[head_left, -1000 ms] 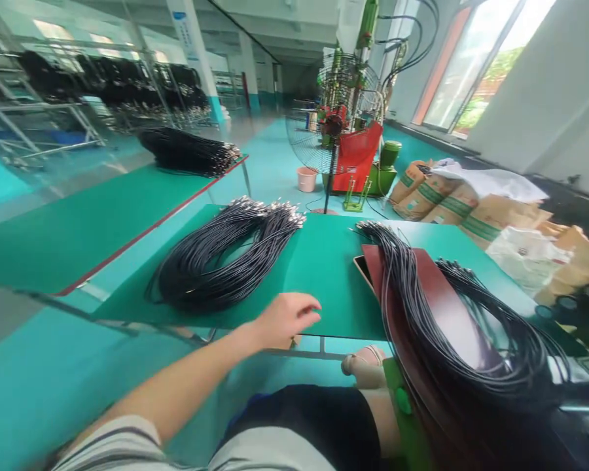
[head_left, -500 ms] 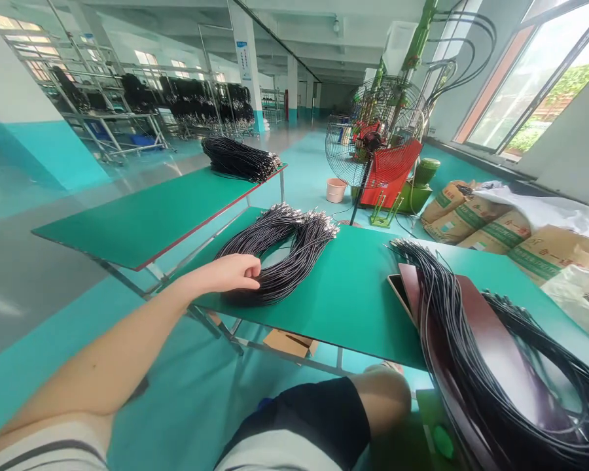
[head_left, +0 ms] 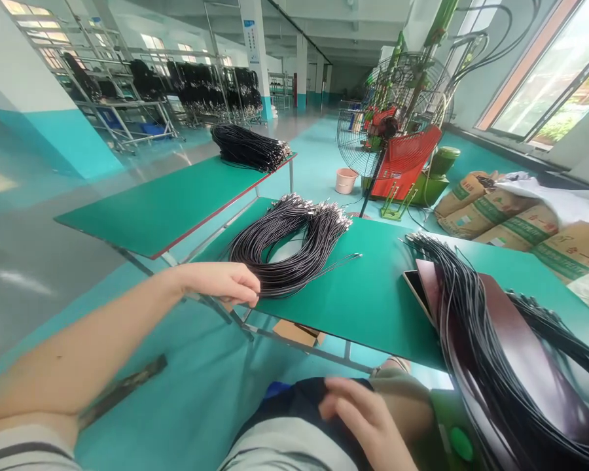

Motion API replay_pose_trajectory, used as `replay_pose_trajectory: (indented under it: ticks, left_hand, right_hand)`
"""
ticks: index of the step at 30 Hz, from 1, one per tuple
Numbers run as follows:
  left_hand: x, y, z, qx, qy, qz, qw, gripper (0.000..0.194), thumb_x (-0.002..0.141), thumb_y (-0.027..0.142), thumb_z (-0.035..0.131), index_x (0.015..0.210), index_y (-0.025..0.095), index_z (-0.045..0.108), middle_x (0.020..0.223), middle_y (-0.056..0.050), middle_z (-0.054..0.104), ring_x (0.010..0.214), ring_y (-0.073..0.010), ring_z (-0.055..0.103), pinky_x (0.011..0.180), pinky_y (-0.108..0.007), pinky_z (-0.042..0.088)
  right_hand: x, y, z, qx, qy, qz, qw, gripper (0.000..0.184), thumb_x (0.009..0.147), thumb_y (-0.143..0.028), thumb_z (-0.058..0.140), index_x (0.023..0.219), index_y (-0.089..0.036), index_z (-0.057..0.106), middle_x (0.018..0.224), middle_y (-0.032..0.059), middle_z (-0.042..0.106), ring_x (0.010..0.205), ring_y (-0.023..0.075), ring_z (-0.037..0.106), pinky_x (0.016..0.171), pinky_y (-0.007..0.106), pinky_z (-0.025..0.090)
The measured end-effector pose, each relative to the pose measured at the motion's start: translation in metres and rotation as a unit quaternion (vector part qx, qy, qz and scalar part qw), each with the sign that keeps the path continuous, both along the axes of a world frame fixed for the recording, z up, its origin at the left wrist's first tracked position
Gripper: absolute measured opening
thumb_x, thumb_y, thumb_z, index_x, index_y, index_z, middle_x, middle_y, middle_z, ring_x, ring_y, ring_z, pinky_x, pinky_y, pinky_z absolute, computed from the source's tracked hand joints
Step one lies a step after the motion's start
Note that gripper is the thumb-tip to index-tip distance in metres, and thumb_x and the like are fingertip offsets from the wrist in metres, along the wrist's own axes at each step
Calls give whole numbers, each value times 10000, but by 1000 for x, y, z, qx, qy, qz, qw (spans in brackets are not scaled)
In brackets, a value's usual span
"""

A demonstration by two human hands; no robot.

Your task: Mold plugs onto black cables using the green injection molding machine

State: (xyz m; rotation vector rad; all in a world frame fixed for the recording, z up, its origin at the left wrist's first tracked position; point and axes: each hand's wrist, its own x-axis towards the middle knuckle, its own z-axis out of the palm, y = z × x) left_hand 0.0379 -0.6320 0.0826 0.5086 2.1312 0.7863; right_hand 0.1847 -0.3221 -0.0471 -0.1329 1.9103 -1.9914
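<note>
A thick ring of black cables with silvery metal ends lies on the green table in front of me. My left hand is at the ring's near left edge, its fingers closed in a pinch on black cable; the fingertips are partly hidden. From the ring's right side a thin cable end sticks out over the table top. Low in the view, above my lap, is my right hand, smeared by motion, with its fingers apart and nothing visible in them.
On the right, another black cable bundle drapes over a dark red sloped board. A second green table at left carries a cable pile. Behind stand a fan, a pink bucket and paper sacks.
My left hand has moved from over the ring to its near edge and closed. A cable end now protrudes at the ring's right. My right hand has come into view from below.
</note>
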Motion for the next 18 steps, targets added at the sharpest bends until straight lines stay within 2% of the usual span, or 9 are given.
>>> replay_pose_trajectory:
  ticks: [1, 3, 4, 7, 9, 11, 14, 16, 18]
  left_hand:
    - [4, 1, -4, -4, 21, -26, 999, 215, 758, 346, 497, 647, 166, 537, 546, 32, 441, 498, -87, 386, 483, -205, 313]
    - [14, 5, -13, -17, 73, -71, 995, 218, 770, 342, 482, 635, 172, 506, 551, 36, 416, 505, -90, 363, 477, -212, 279]
    - [21, 7, -17, -28, 103, -87, 990, 220, 782, 336, 463, 636, 176, 500, 565, 32, 431, 514, -97, 369, 482, -217, 272]
    - [46, 10, -32, -74, 176, -112, 975, 247, 831, 340, 381, 686, 197, 522, 620, 8, 508, 546, -130, 424, 505, -238, 278]
    - [58, 5, -46, -98, 190, -122, 969, 279, 848, 359, 349, 731, 213, 556, 665, -16, 557, 598, -160, 483, 534, -249, 317]
    - [62, -8, -60, -134, 222, -117, 959, 274, 832, 326, 378, 686, 214, 582, 662, -43, 581, 675, -198, 533, 619, -283, 376]
    - [54, -38, -77, -223, 337, -76, 912, 216, 740, 192, 459, 587, 201, 610, 736, -114, 640, 864, -290, 564, 848, -450, 362]
    - [49, -53, -80, -265, 393, -42, 880, 190, 667, 143, 500, 719, 198, 675, 943, -162, 656, 1015, -346, 529, 925, -535, 300]
    - [50, -48, -77, -257, 407, -17, 876, 346, 627, 127, 521, 923, 216, 677, 1090, -149, 624, 1078, -343, 509, 938, -511, 323]
  right_hand:
    - [-16, -14, 0, -96, -38, 33, 994, 414, 764, -460, 600, 1096, -214, 592, 787, 62, 676, 750, 199, 631, 765, 351, 482]
    - [-49, -41, 0, -259, -106, 69, 958, 641, 669, -492, 683, 1221, -252, 462, 976, 72, 643, 780, 207, 630, 703, 353, 482]
    - [-64, -53, 0, -312, -128, 52, 940, 632, 678, -498, 672, 1221, -268, 444, 985, 57, 630, 758, 186, 623, 669, 329, 477]
    - [-98, -77, 6, -380, -165, -23, 910, 313, 745, -434, 623, 972, -227, 562, 682, -34, 573, 522, 82, 507, 529, 223, 409]
    - [-108, -81, 15, -366, -164, -15, 916, 226, 761, -410, 610, 768, -187, 572, 523, -60, 486, 438, 65, 428, 486, 210, 368]
    - [-106, -77, 23, -309, -134, 24, 941, 301, 779, -437, 581, 655, -164, 560, 456, -53, 458, 413, 71, 420, 478, 219, 353]
    - [-91, -62, 28, -183, -59, 63, 979, 370, 791, -462, 559, 638, -131, 618, 480, -20, 497, 452, 81, 466, 513, 230, 367]
    - [-79, -54, 23, -129, -34, 66, 989, 351, 766, -460, 590, 686, -126, 663, 527, -9, 523, 496, 88, 484, 534, 232, 383]
    - [-68, -50, 13, -99, -43, 64, 992, 341, 739, -468, 611, 710, -136, 680, 544, -9, 529, 509, 90, 476, 532, 231, 388]
